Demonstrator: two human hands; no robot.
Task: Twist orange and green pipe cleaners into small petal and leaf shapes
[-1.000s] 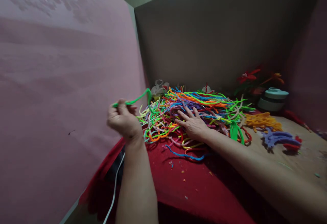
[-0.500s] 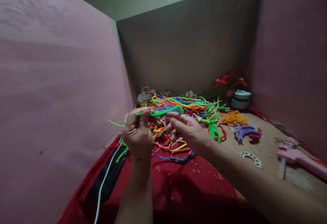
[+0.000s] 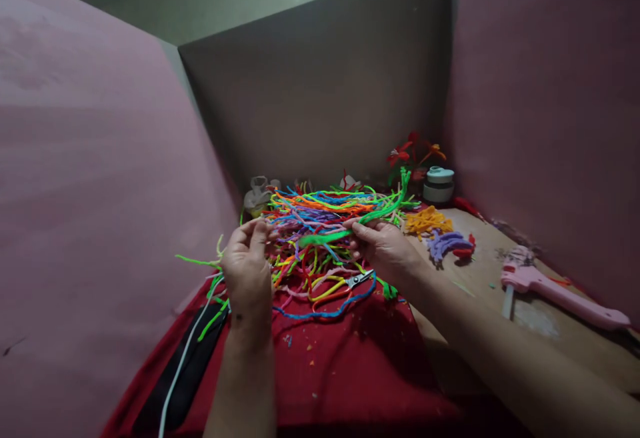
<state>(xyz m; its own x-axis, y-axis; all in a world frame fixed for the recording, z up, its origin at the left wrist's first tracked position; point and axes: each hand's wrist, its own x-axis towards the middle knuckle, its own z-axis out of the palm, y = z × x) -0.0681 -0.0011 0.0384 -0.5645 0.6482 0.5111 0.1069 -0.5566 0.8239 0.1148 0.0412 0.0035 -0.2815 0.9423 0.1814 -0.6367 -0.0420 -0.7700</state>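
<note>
Between finger and thumb, my right hand grips a bright green pipe cleaner piece. One end of it curves up to the right and splits into strands; the other points left, past the fingertips. My left hand is closed in a pinch, apart from the green piece, and whatever its fingertips hold is too small to make out. Behind and below both hands spreads a heap of many-coloured pipe cleaners. Scissors with yellow and orange handles lie at the heap's front, below my right hand.
On the right board rest a pink glue gun, orange pipe cleaner pieces and purple ones. A lidded jar stands behind, near red flowers. A white cable crosses a black flat object at left.
The green piece has left my left hand and is now in my right hand, its split end turned upward. My hands have drawn apart, and the view has swung right.
</note>
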